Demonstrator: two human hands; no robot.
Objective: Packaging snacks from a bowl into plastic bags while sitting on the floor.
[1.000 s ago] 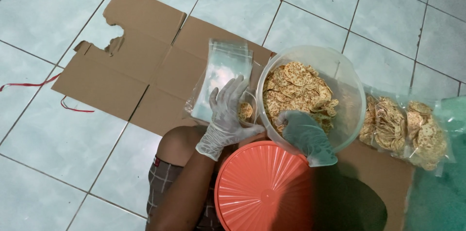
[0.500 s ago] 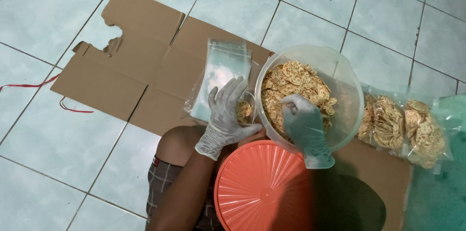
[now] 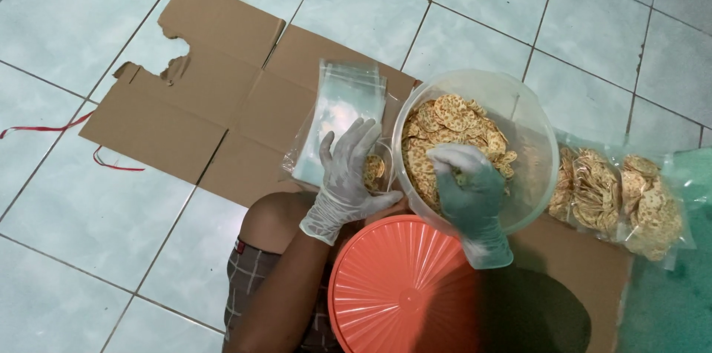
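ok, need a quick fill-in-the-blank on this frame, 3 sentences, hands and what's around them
The right hand reaches into the clear tub full of round ______.
The left hand rests on a stack of empty clear ______.
Below the tub lies a round lid coloured ______.

Missing words: crackers; bags; orange

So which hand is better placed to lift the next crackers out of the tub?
Probably the right hand: it is already inside the clear tub, on the crackers. The left hand is outside, holding a small bag beside the rim.
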